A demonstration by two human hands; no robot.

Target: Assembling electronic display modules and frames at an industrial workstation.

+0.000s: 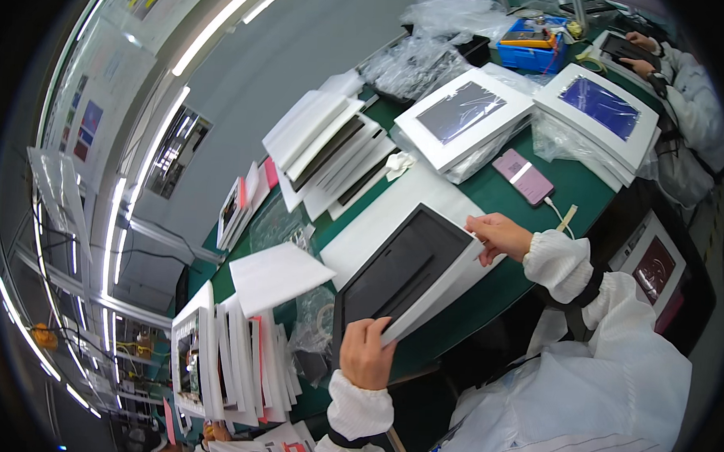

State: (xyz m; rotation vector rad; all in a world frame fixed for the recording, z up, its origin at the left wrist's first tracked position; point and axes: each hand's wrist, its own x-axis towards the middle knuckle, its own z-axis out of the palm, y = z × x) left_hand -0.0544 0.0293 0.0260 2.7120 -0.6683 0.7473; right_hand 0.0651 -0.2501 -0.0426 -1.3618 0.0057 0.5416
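Between my hands is a flat panel (400, 271) with a dark screen-like face, a black border and a white side edge, held tilted above the table. My left hand (366, 354) grips its near left corner, fingers curled over the edge. At its right corner, my right hand (499, 237) pinches the rim with thumb and fingers. A white foam sheet (427, 198) lies on the green table under and behind the panel. Another white foam sheet (279, 277) rests to the left, beside the panel. The panel's underside is hidden.
Stacked panels with foam (325, 149) stand behind; upright panels (238, 357) fill the left. At the back right are two white-framed screens (462, 110), a pink phone (523, 177) on a cable and a blue bin (531, 56). A co-worker's hands (643, 56) hold a dark device far right.
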